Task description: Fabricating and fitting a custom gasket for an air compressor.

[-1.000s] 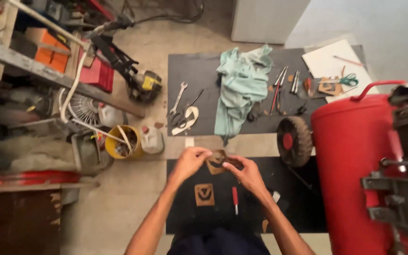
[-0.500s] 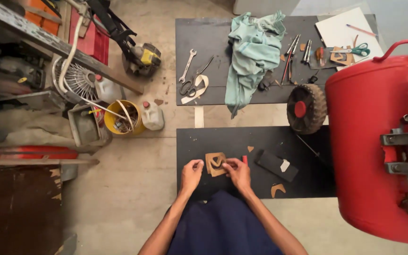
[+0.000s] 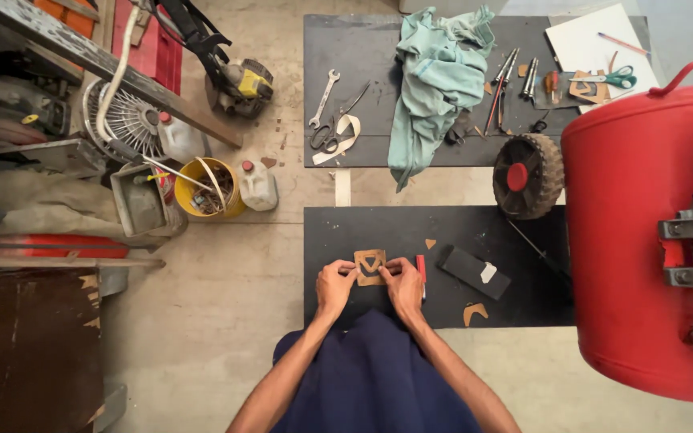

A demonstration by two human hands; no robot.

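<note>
Left hand and right hand each pinch one side of the brown cardboard piece; it lies flat on the near black mat; a red-handled knife lies just beside the right hand.

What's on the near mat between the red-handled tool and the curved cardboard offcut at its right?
In the head view, a black rectangular block with a small white scrap on it lies between the red-handled tool and the curved cardboard offcut, on the black mat.

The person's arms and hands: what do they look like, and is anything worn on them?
Both forearms are bare, with no sleeves in view. The left hand and right hand have no gloves; no watch or ring is visible. Below them is dark blue clothing.
</note>
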